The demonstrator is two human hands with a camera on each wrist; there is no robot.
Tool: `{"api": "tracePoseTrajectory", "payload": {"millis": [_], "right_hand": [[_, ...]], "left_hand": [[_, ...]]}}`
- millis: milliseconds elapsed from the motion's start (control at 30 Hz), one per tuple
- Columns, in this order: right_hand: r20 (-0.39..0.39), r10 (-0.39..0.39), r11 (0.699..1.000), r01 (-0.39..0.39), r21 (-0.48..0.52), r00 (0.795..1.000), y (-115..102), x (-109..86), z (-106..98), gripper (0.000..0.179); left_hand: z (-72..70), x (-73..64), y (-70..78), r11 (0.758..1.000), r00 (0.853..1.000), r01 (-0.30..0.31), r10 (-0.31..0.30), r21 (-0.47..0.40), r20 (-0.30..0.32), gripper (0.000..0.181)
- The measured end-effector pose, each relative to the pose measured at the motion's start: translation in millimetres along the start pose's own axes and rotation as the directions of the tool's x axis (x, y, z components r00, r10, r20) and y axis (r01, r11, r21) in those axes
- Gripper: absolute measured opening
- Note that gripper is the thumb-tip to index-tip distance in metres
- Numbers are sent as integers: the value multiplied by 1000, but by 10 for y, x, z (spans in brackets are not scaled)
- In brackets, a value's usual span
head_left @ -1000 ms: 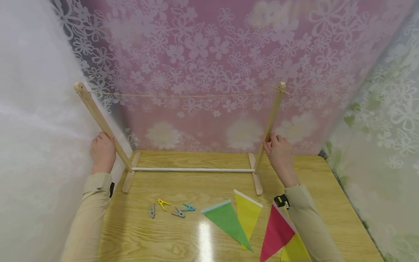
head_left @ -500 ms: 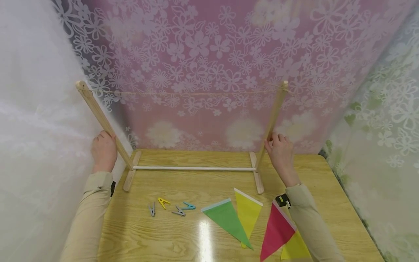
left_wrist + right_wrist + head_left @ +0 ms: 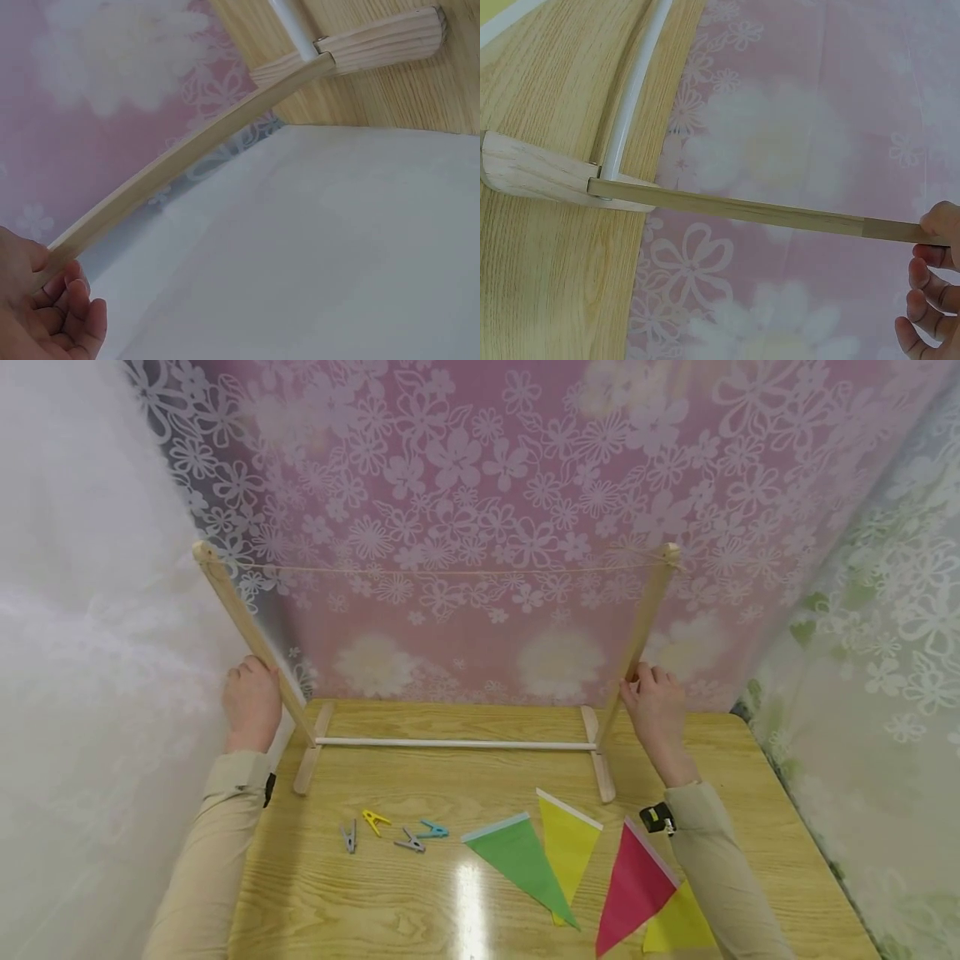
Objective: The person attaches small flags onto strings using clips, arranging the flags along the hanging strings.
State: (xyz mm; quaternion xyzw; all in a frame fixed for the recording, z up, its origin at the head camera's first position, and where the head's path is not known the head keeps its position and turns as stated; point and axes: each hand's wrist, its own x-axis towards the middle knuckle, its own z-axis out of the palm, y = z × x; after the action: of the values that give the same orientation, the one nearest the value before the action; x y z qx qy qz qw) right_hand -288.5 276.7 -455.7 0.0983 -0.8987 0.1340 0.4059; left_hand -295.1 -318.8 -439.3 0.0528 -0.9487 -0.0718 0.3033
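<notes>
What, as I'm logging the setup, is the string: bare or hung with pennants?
Bare: nothing hangs from the string; pennants lie on the table.

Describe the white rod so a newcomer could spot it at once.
At the far side of the wood-grain table, two wooden posts rise, held by the left hand and right hand. The white rod runs straight across between the posts' lower ends. It is white and visibly thicker than the tan string stretched between their tops.
</notes>
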Motion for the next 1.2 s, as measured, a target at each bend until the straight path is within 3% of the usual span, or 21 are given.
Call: {"api": "tracePoseTrajectory", "payload": {"millis": [367,800,1200], "right_hand": [[35,52,999,-51,-9,998,57,-29,-84,22],[-8,32,999,-32,-25,999,142,-64,-119,22],[-6,44,999,-44,-17,999,198,-92,-119,23]], "left_hand": [[18,0,88,999,1000,10,-9,-54,24,35],[32,-28,162,998,999,0,3,-55,48,36],[83,-51,182,997,999,-41,38,-61,-36,34]]}}
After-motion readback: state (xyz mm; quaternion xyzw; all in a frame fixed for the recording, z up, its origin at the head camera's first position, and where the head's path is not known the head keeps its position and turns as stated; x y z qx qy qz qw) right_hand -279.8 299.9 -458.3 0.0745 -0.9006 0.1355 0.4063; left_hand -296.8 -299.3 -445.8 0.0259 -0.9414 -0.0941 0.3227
